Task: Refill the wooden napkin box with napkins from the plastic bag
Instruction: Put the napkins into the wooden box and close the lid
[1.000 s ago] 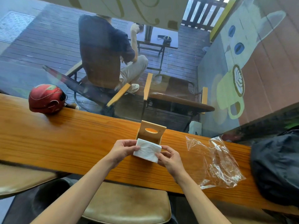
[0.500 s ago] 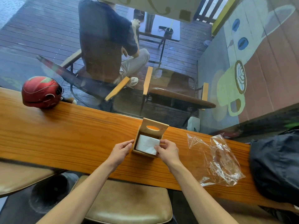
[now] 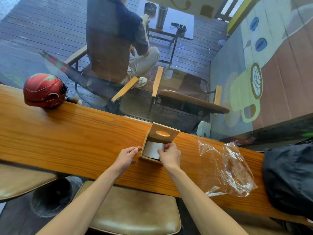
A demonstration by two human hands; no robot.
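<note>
The wooden napkin box [image 3: 145, 144] stands on the long wooden counter [image 3: 71, 133], its lid [image 3: 164, 133] with an oval slot tipped up at the back. A white stack of napkins [image 3: 152, 148] lies inside the box. My right hand [image 3: 169, 154] reaches over the box's right front corner, fingers pressed on the napkins. Just left of the box, my left hand [image 3: 127, 156] has its fingers apart, fingertips near the left wall and holding nothing. The clear plastic bag [image 3: 227, 168] lies crumpled and flat on the counter to the right.
A red helmet [image 3: 43, 90] sits at the counter's far left edge. A dark bag [image 3: 289, 175] rests on the right end. A window pane runs behind the counter, with a seated person and chairs outside. Padded stools [image 3: 135, 212] stand below me.
The napkin stack went from held above the counter in both hands down into the box. My left hand let go and now sits beside the box; my right hand stays on the napkins.
</note>
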